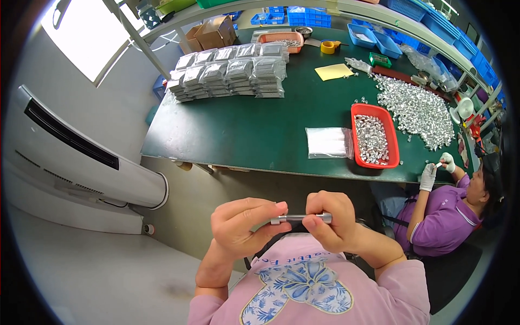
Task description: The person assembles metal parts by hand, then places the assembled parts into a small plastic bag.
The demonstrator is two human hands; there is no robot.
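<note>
I see both hands up close to the chest, well short of the counter (244, 135). Left hand (244, 227) pinches the left end of a small metal rod (300, 218), thumb and forefinger closed on a slightly wider collar there. Right hand (330, 219) is clenched around the right end, with a short grey tip poking out past the fingers.

The rod is in mid-air between the two hands, above the pink shirt and not touching the counter.

Orientation: the long axis runs left-right across the view, close to level. Collar end points to the person's left, plain tip to the right. I can't tell whether it is one piece or two being mated; the middle is thin and partly hidden by fingertips.

Progress, my judgement: this piece is mid-handling, neither set down nor bagged. On the counter, done-looking stock sits far left: rows of filled clear packets (230, 73). Still to go: a big loose heap of silver parts (417, 108) at the right and a red tray (375, 138) full of the same, with a stack of empty clear bags (327, 142) just beside the tray. So there is a fair amount finished and plenty left.

A co-worker in purple (444, 216) sits at the right, with gloved hands (436, 170) on a small part at the counter's edge.
</note>
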